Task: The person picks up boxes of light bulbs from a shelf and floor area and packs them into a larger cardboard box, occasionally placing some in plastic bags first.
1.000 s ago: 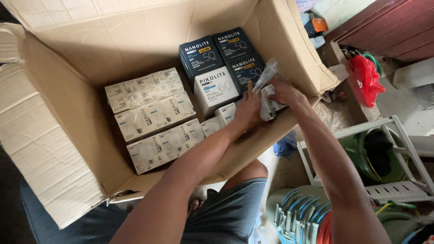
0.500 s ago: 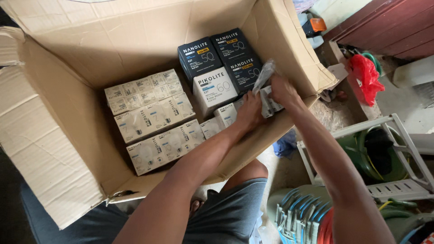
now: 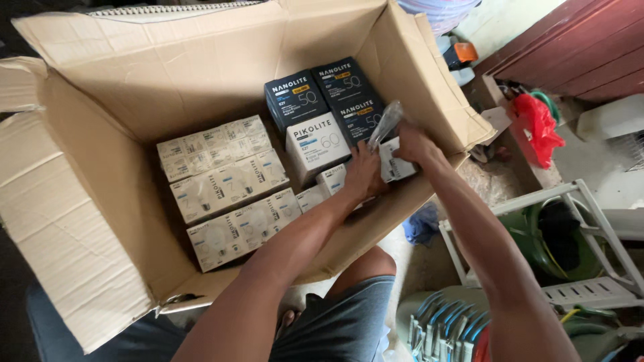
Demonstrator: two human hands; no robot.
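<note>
Both my hands are inside a big open cardboard box [image 3: 94, 201], at its right corner. My left hand [image 3: 364, 175] and my right hand [image 3: 410, 144] together hold a small white packet wrapped in clear plastic [image 3: 390, 159]; the loose plastic [image 3: 384, 125] sticks up above it. Just left of the hands stand small white bulb cartons [image 3: 331, 179] and a larger white carton [image 3: 314, 145]. Behind them are three dark blue cartons [image 3: 295, 98]. Rows of white bulb cartons [image 3: 225, 190] fill the box's left part.
Outside the box on the right are a red bag [image 3: 541, 125], a white metal rack [image 3: 590, 221] over a green round tub [image 3: 557, 234], and a bundle of white and blue plugs [image 3: 436, 328]. A dark wooden panel [image 3: 577, 47] stands at the upper right.
The view has shifted, so the box sits lower in frame. My hands stay on the wrapped packet at the box's right corner, and it now lies a little lower among the cartons.
</note>
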